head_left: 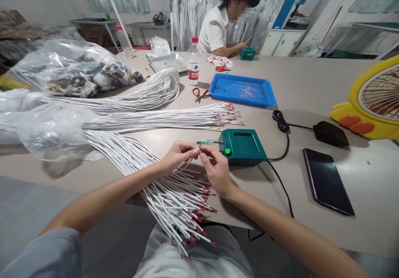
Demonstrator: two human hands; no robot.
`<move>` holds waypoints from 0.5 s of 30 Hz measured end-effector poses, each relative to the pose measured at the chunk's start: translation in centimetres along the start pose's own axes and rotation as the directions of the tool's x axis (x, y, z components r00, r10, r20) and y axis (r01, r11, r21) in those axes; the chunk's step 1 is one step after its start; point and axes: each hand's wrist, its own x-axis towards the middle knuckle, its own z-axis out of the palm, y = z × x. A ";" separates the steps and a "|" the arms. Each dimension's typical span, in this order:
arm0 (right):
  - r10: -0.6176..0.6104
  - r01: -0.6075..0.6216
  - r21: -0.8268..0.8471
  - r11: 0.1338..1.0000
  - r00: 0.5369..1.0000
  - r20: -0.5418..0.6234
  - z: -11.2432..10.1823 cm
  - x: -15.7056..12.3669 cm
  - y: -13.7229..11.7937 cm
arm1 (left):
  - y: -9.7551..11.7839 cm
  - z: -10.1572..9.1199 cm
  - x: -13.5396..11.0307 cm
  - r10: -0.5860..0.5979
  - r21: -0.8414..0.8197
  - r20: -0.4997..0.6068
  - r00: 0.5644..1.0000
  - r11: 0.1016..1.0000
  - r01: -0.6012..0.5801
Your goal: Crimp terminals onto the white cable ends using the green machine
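Note:
My left hand [181,155] and my right hand [215,168] meet over the table, fingertips pinched together on the end of one white cable [186,164]. Just behind my fingers, a small clip-like head [205,142] sticks out on a shaft from a green machine [245,147] with a bright green button. Below my hands a fan of white cables [174,199] with red ends hangs over the table's near edge. Another bundle of white cables [162,118] lies straight behind it, its red-tipped ends pointing right.
A blue tray [218,87] with scraps, red-handled cutters [201,94] and a water bottle [193,64] stand farther back. At right are a phone [327,182], a black adapter [331,133] and a yellow fan [358,107]. Across the table, a person in white [215,28] works at another green box [248,53].

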 end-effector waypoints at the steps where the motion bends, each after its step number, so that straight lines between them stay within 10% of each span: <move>1: 0.010 -0.010 0.002 1.000 1.000 0.001 0.0 0.0 0.1 | -0.1 0.0 -0.1 -0.021 -0.011 0.019 1.000 1.000 0.022; 15: -0.183 0.175 -0.141 0.974 0.982 -0.047 -0.4 0.0 0.4 | 0.2 0.0 -0.2 -0.190 -0.165 0.148 0.970 0.963 0.214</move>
